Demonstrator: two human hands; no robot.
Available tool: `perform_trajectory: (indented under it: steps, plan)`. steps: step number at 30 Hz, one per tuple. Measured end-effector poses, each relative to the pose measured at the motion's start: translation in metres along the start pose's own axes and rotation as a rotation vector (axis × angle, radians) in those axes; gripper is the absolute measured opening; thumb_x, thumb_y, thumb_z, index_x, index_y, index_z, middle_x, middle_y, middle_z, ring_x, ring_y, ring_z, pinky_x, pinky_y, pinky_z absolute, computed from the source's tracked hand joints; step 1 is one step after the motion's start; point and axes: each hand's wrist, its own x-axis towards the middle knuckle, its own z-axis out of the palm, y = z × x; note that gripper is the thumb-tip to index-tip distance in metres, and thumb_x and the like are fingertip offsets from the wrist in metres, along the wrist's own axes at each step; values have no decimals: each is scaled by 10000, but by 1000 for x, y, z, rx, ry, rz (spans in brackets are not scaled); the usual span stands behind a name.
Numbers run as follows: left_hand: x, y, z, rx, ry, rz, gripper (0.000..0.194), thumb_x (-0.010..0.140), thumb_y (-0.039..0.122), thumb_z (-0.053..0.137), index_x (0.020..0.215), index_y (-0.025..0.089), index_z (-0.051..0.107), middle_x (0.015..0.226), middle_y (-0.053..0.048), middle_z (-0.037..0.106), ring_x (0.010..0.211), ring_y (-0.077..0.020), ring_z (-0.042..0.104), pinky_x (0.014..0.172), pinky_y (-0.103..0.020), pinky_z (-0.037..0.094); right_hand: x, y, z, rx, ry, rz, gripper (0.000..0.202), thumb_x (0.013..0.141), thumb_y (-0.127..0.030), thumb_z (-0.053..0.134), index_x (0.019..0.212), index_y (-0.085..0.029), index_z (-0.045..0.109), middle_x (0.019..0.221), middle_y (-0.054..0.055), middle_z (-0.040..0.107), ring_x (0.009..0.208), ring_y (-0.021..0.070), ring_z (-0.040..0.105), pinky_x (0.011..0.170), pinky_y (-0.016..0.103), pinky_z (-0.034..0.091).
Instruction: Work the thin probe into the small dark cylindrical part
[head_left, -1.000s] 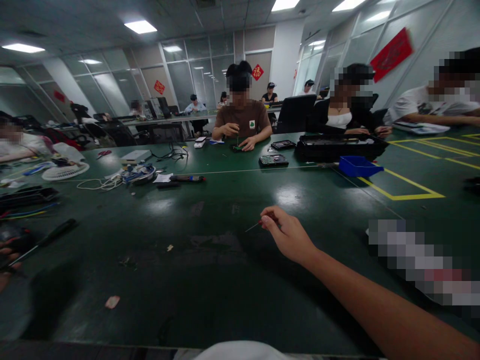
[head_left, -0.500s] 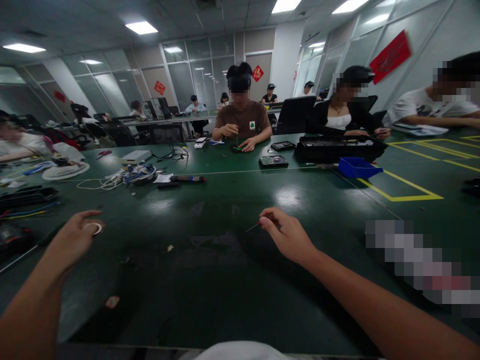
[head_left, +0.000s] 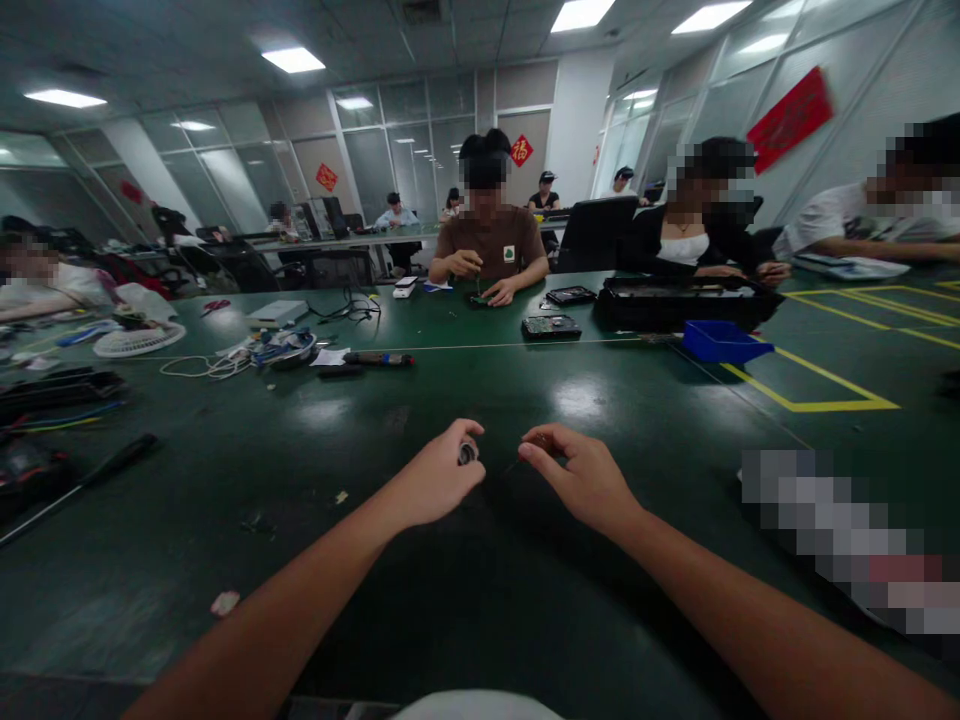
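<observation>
My left hand (head_left: 442, 475) is closed around a small round metallic part (head_left: 467, 453), whose ringed end faces my right hand. Beside it, a short gap away, my right hand (head_left: 574, 465) pinches a thin pointed tool (head_left: 514, 465); most of its handle is hidden by the fingers. Both hands are above the dark green table (head_left: 420, 620), near the middle of the view, and do not touch each other.
A long black screwdriver (head_left: 94, 478) lies at the left. Beyond the hands are a cylindrical tool (head_left: 379, 359), a bundle of cables (head_left: 281, 348), a hard drive (head_left: 551, 327) and a blue bin (head_left: 724, 342). A person (head_left: 491, 245) works across the table.
My left hand has moved right from the left side, carrying the round part close to my right hand. My right hand has stayed nearly in place, still pinching the tool.
</observation>
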Motion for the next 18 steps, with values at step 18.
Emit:
perform_trajectory:
  steps: [18]
  plan:
    - [22, -48, 17, -5, 202, 210, 423, 868, 80, 647, 1263, 229, 629, 1284, -58, 643, 1219, -222, 577, 1105, -401, 419, -1, 10, 5, 338, 120, 16, 256, 925, -420, 593, 1048, -216, 686, 902, 67, 779, 834, 219, 745, 764, 361, 588]
